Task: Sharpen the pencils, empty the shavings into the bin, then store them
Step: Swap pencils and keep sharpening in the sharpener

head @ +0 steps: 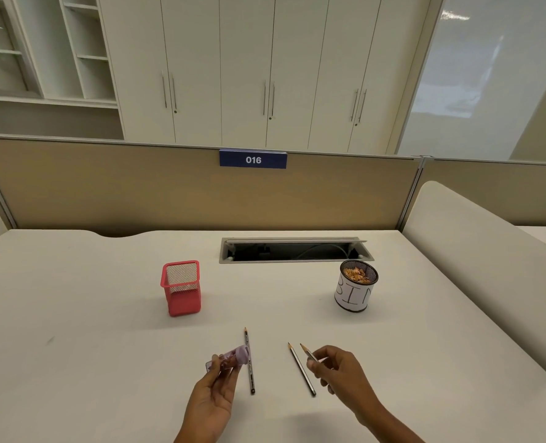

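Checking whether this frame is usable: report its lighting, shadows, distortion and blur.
Head view: soft, even light; faint shadows under the red mesh holder and right hand; wide-angle bending bows the partition top; hazy reflections on the glass wall; the left hand and purple sharpener slightly soft.

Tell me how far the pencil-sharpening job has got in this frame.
Done, apparently: all three grey pencils show pointed tips, and the paper-wrapped mesh cup marked BIN holds orange shavings. In hand: the left hand grips the purple plastic sharpener; the right hand pinches one pencil, while two pencils lie on the white desk. Left: the red mesh holder is empty, so storing remains; whether the sharpener needs emptying is unclear.
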Motion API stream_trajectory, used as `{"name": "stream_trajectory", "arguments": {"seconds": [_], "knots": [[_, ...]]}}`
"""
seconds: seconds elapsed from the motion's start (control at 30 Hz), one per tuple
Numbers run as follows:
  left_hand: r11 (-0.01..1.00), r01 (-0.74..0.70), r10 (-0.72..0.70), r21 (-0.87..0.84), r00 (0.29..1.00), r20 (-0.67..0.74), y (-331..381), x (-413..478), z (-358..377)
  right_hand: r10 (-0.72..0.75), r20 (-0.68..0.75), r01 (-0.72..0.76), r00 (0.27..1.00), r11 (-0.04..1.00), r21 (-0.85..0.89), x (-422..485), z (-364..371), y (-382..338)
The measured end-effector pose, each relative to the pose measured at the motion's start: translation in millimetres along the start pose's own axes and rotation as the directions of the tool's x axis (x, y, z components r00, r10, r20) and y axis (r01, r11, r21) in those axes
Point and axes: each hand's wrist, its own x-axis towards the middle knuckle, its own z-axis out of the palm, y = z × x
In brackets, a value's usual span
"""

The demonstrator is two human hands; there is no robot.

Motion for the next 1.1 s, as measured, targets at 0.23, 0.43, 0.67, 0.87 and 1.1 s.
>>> {"name": "stream_trajectory", "arguments": {"seconds": [0.23, 0.43, 0.67, 0.87, 1.1], "knots": [[1.0, -0.004, 0.004, 0.002, 1.0, -0.02, -3.9, -1.0, -3.2, -0.033, -0.019, 0.031, 0.999, 0.997, -0.072, 11.2, 10.0, 13.7], [1.0, -0.011, 0.011, -0.024, 1.0, -0.004, -5.8, -3.6, -5.7, 0.092, 0.077, -0.104, 0.993, 0.98, 0.17, 13.2, 12.1, 14.9], [0.998, -0.038, 0.042, -0.057, 0.997, 0.07, -4.8, -2.3, -7.3, 0.177, 0.138, -0.204, 0.975, 0.955, 0.216, 11.9, 13.8, 10.5], [0.998, -0.046, 0.05, -0.042, 0.992, 0.115, -7.5, -4.7, -6.8, 0.209, 0.249, -0.289, 0.946, 0.892, 0.347, 8.9, 11.4, 10.0], [0.998, -0.005, 0.007, -0.068, 1.0, 0.029, -12.1, -13.3, 1.0, 0.235, 0.462, -0.496, 0.855, 0.631, 0.597, 3.0, 9.0, 8.2]]}}
